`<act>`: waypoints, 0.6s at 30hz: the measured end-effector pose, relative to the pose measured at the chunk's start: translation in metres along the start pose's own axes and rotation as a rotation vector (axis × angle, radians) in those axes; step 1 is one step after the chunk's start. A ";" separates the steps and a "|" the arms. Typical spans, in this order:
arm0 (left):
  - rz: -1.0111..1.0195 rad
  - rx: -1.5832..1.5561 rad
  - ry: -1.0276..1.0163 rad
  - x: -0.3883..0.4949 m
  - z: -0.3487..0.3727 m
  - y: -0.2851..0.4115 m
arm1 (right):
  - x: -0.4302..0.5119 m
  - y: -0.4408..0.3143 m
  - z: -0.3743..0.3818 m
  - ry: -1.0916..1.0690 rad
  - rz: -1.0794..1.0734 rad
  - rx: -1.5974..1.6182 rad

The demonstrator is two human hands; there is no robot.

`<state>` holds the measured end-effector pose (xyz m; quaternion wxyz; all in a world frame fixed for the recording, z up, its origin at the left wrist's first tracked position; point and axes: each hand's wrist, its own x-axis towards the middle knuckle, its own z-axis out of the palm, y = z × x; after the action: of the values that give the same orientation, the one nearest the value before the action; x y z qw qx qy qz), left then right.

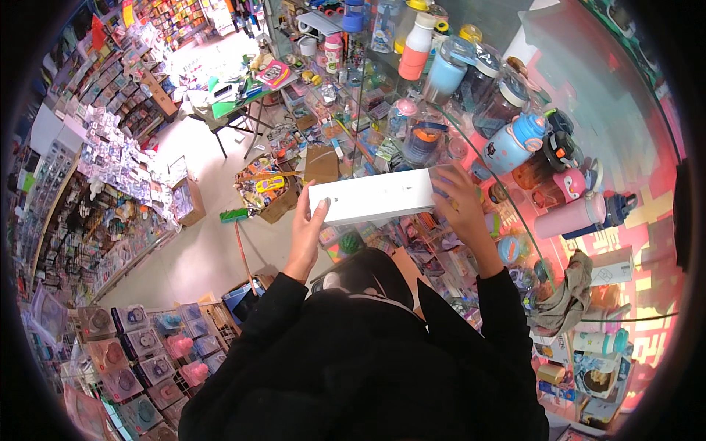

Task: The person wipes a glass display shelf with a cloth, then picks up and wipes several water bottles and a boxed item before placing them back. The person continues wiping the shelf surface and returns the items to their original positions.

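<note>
A long white carton with small printing is held level in front of my body. My left hand grips its left end, the thumb lying on the near face. Around the right end, which looks darker, my right hand has its fingers spread over the side. Just beyond that hand, several drink bottles stand on a glass shelf, among them a light blue character bottle. A pink tumbler lies on its side to the right.
A green-headed broom rests on the floor at left, near an open cardboard box of toys. A black stool is close before me. A grey cloth hangs over the glass edge. Packaged goods hang on a rack at lower left.
</note>
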<state>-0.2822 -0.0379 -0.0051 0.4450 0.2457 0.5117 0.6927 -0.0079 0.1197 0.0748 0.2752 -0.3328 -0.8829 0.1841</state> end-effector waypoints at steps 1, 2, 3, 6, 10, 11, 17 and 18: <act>0.012 -0.002 0.011 0.000 0.002 0.002 | 0.001 0.004 0.002 -0.010 0.047 0.016; 0.022 -0.002 0.020 0.000 0.004 0.004 | 0.001 0.007 0.003 0.010 0.018 0.047; 0.012 0.000 0.034 -0.001 0.005 0.005 | 0.001 0.009 0.005 0.017 0.029 0.083; -0.074 -0.051 0.027 -0.005 0.006 0.005 | 0.004 0.015 0.006 0.027 -0.020 -0.036; -0.213 -0.177 0.075 -0.008 0.009 -0.006 | 0.010 0.019 0.004 0.081 0.010 -0.156; -0.248 -0.200 0.038 -0.008 0.009 -0.009 | 0.012 0.018 0.003 0.091 -0.009 -0.134; -0.614 -0.421 -0.066 -0.004 0.002 -0.032 | 0.026 0.001 -0.008 0.002 -0.144 -0.098; -0.675 -0.471 -0.081 -0.004 0.000 -0.034 | 0.028 -0.003 -0.012 -0.011 -0.164 -0.102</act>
<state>-0.2682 -0.0384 -0.0360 0.7110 -0.0173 0.3732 0.5958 -0.0200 0.1383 0.0957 0.2672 -0.2719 -0.9170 0.1175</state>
